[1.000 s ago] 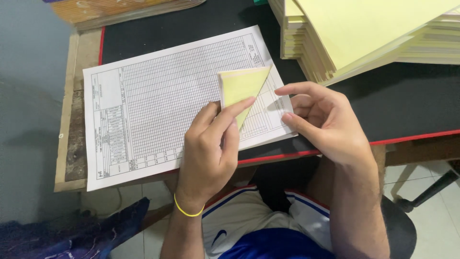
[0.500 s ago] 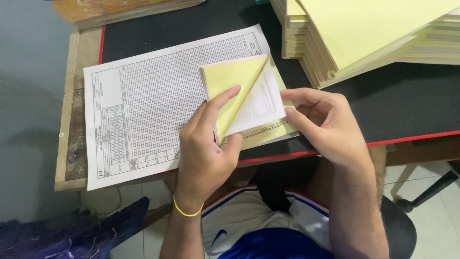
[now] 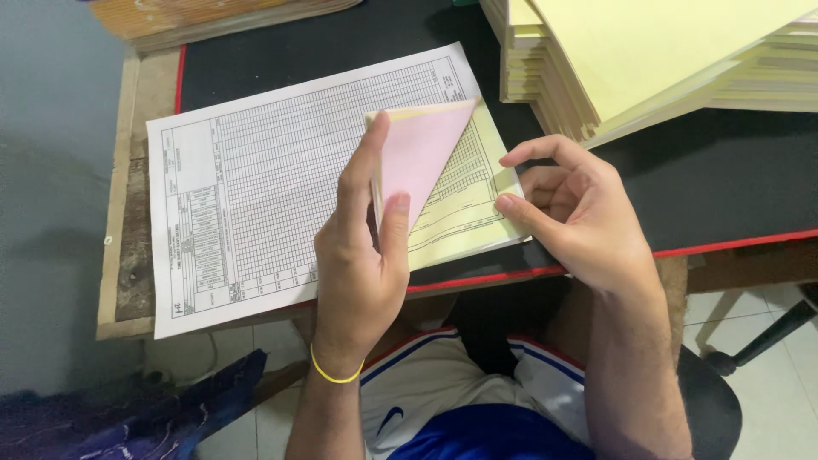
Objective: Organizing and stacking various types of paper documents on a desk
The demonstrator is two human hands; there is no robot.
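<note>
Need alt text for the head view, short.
Left hand folds back a corner of white and pink sheets from a printed gridded form set, exposing a yellow copy on a black desk; right hand touches its edge.

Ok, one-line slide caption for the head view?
Left hand lifts pink sheet off yellow form; right hand steadies its edge.

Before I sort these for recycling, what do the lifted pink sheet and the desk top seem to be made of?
Pink sheet: thin matte paper, apparently; it bends up under the left hand. Desk top: a smooth black surface with a red edge, perhaps laminate or a mat, on worn bare wood at the left.
</note>
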